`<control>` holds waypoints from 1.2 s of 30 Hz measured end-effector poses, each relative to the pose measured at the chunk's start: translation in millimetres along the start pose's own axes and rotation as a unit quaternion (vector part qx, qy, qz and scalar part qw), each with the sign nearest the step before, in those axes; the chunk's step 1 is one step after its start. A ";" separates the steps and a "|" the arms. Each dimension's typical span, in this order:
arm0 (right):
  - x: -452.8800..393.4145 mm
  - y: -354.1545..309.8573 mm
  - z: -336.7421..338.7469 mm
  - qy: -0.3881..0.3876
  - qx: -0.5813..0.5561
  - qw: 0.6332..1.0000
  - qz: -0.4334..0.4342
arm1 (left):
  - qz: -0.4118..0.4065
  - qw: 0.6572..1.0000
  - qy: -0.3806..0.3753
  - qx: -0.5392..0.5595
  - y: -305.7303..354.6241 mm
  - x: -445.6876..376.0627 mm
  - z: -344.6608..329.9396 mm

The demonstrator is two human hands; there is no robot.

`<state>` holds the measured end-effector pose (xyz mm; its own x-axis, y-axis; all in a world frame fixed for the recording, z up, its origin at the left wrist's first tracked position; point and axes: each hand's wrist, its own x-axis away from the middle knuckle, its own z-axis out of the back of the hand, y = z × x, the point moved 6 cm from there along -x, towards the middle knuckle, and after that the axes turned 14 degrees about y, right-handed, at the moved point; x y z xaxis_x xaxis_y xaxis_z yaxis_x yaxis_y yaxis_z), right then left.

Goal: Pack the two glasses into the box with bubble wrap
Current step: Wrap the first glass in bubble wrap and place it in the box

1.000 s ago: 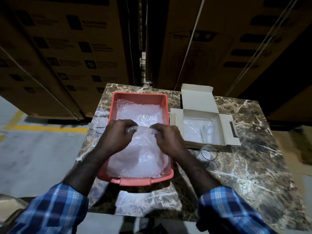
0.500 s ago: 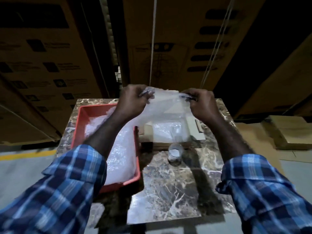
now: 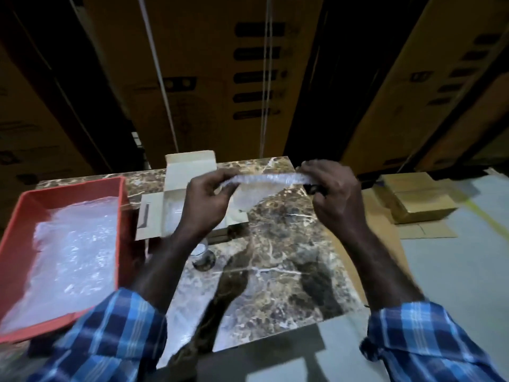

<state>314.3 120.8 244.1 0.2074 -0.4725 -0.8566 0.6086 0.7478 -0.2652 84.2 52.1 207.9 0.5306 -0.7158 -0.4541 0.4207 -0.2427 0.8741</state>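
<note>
The person is holding a sheet of bubble wrap up over the desk, stretched between both hands. The left hand is pinching one top corner with curled fingers, and the right hand is gripping the other, so the top edge is running taut between them while the rest is hanging down in front of the open box. Something pale is lying inside the box, possibly wrap around the first glass, though blur is making that hard to confirm.

One bare glass is standing on the desk just in front of the box, partly hidden behind the left forearm. That is where the main risk is sitting: the forearm is passing right over it, and a drop of the arm toward the desk could be knocking the glass over or rolling it toward the edge. The hanging sheet is also blocking the view of the box, so its loose lower edge could be snagging on an open flap. The thin film might slip from a pinch held only at the corners.

More wrap is lying in the red tray to the left, well apart from the glass.
</note>
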 end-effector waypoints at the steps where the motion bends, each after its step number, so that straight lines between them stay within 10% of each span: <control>1: 14.6 3.9 8.6 -0.007 -0.006 1.000 0.006 | 0.012 1.000 -0.009 0.003 -6.1 15.8 -6.5; 17: 240.4 67.4 8.8 -0.352 -0.019 0.899 -0.259 | 0.178 0.957 -0.145 -0.176 -129.7 195.3 -28.6; 28: 246.8 95.9 -9.0 -0.299 -0.168 0.767 -0.543 | 0.222 0.952 -0.114 -0.178 -142.0 188.6 -29.6; 36: 238.2 99.9 -62.3 -0.332 -0.191 0.739 -0.554 | 0.283 0.942 -0.116 -0.138 -158.3 163.7 -51.4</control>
<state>376.8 112.0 -14.1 0.1506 -0.9231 0.3538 0.4528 -0.2537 -0.8547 142.3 7.1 -13.7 0.5656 -0.8110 0.1496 0.3108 0.3776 0.8722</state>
